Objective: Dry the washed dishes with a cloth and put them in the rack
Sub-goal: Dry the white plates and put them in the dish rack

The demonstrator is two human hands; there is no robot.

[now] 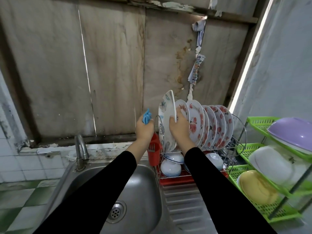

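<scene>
Racking step, by the look of it, drying apparently done for this piece. Leaf-pattern plate (166,125) upright on edge at the left end of the dish rack (177,181), upper tier, just beside the row of red-flowered plates (211,125) and taller than them. Right hand (179,130) on the plate's right edge, fingers wrapped over the rim and pinching it, wrist low in front of the flowered row. Left hand (144,127) just to the left of the plate, fist closed round a bunched blue cloth (146,117), with the cloth poking out above the knuckles. Cannot tell whether that hand touches the plate; close beside it at least. Cannot tell either whether the plate's bottom edge sits in a slot yet: hidden behind the wrists and the red cutlery holder (154,149). Next move probably calls for settling the plate straight down between the wires, keeping it vertical so as not to knock the neighbouring flowered plate, then easing the right-hand grip off only once seated. Risk: tall plate at the end of the row, likely to tip left toward the sink (135,191) if let go early. Cloth ready in the left hand for whatever dish comes next. Upturned bowls (170,168) on the lower tier, well below both hands.
</scene>
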